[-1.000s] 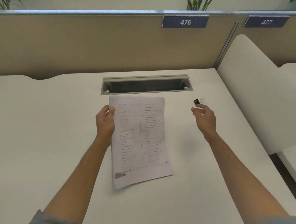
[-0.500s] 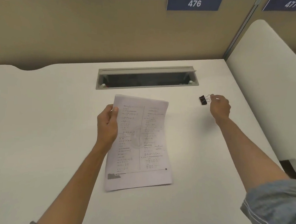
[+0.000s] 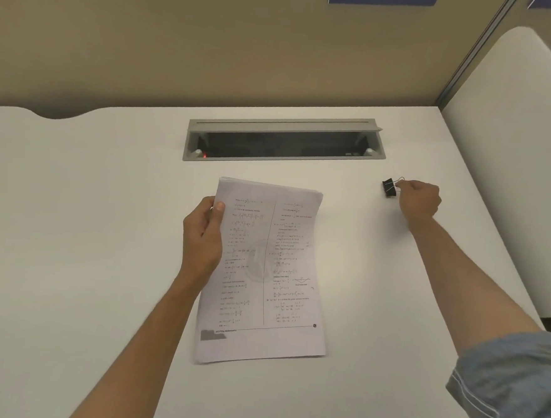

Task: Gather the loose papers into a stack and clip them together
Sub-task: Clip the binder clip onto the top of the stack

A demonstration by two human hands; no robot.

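White desk (image 3: 68,259), beige partition behind. Paper stack (image 3: 263,273), frame centre, long axis near-to-far, far end raised; left hand (image 3: 202,236) closed on its left edge. Binder clip (image 3: 389,187), right of centre: right hand (image 3: 420,201) pinches its wire handle. Stack lies lower-left of the clip. Cable tray (image 3: 285,141) beyond.

One paper stack (image 3: 264,273), one binder clip (image 3: 388,187), two hands.

Right hand (image 3: 418,202) reached out from short of the binder clip (image 3: 388,187) and now pinches its wire handle. Top edge of paper stack (image 3: 263,273) lifted off the desk (image 3: 70,227), curled.
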